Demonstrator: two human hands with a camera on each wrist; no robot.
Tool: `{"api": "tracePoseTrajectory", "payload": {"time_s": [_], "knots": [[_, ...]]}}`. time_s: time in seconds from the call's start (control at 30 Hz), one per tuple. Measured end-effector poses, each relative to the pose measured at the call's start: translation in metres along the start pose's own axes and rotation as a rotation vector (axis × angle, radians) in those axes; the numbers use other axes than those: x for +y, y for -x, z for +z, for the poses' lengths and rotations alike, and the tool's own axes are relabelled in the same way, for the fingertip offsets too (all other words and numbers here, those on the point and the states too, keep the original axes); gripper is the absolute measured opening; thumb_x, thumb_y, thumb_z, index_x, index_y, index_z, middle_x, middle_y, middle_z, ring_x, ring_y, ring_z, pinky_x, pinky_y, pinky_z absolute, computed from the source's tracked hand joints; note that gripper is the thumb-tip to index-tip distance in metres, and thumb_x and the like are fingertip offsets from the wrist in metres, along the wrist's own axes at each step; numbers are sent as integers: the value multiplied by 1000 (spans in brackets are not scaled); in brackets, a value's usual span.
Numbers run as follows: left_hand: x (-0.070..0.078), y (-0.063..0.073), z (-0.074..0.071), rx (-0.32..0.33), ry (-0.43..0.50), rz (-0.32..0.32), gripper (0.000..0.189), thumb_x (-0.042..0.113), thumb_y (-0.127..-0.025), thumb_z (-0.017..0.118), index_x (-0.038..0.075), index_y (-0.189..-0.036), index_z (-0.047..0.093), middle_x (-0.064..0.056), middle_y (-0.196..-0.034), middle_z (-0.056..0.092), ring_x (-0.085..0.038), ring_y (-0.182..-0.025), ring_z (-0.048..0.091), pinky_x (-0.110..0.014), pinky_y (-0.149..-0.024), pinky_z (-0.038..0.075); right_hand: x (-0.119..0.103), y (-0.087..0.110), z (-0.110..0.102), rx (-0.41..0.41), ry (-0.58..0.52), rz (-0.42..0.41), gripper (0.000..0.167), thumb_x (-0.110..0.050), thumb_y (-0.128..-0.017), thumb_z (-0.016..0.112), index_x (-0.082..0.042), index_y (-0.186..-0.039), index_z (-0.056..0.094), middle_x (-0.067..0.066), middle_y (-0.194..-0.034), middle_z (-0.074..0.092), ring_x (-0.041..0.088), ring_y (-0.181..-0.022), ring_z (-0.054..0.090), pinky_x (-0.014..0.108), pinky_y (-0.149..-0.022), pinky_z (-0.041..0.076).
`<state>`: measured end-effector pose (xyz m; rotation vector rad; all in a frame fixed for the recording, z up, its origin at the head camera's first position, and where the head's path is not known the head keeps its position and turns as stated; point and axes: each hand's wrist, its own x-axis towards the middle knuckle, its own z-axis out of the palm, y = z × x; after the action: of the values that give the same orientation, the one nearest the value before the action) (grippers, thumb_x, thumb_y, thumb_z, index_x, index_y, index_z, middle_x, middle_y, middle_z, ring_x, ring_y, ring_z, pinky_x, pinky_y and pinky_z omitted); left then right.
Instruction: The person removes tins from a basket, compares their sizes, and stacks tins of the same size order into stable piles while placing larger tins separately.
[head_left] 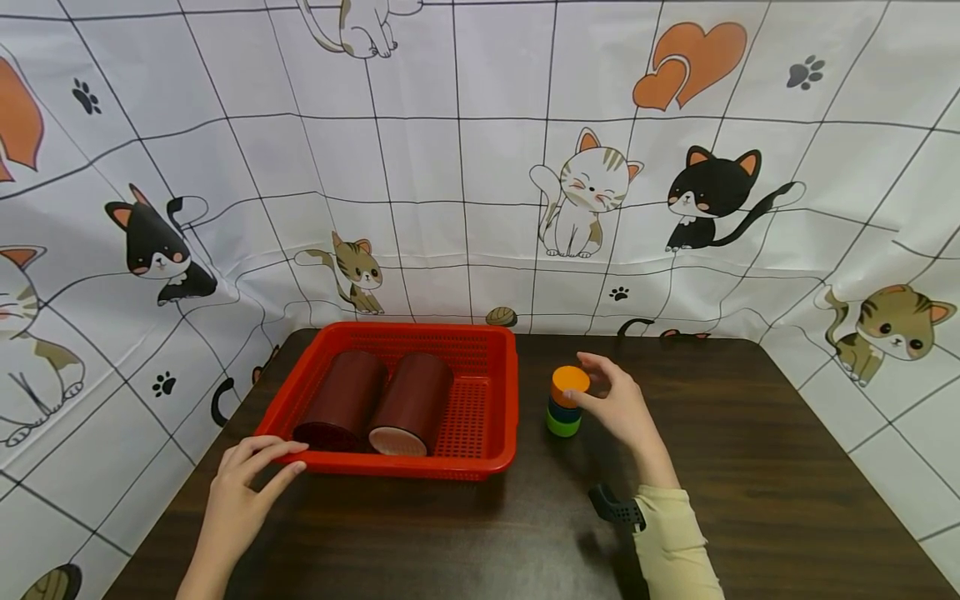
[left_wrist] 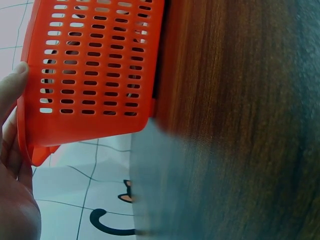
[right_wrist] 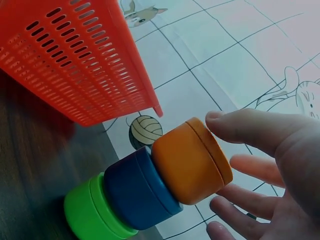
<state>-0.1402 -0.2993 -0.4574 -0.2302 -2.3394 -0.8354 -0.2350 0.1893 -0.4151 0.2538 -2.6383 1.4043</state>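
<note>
Tabletop: left fingers pinch a red basket — right fingers flank an orange cup.

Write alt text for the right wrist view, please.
A right hand is close to an orange cup stacked on a blue cup, with a green cup at the bottom. A red basket stands beside them on a dark table.

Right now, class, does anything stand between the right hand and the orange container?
Nothing visible does. The right hand is right by the orange container, though contact is unclear. The blue container and green container sit beneath it; the red basket stands off to the left.
</note>
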Motion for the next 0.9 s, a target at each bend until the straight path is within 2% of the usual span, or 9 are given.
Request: {"api": "tracePoseTrajectory", "payload": {"time_s": [0.33,0.63,0.9], "knots": [[1,0,-2,-15,-15,-42,36,4,-71,85,25,-100,77,1,-103,62,3,-102,38,-29,-82,32,-14,-9,-6,44,-5,-18,59,-19,-89,74,-13,-142,50,17,-140,55,35,-129,52,54,-103,45],[-2,0,0,9,8,13,39,0,-70,85,24,-100,77,4,-103,62,7,-103,36,-28,-82,32,-34,-23,-7,5,2,-54,61,-30,-89,74,-15,-143,49,13,-144,54,32,-134,48,52,-105,44],[-3,0,0,7,11,14,39,1,-71,85,25,-101,77,4,-103,61,6,-103,37,-28,-82,32,-60,-36,-3,-29,36,-93,61,-31,-89,74,-18,-143,50,12,-143,54,31,-132,48,51,-106,45]]}}
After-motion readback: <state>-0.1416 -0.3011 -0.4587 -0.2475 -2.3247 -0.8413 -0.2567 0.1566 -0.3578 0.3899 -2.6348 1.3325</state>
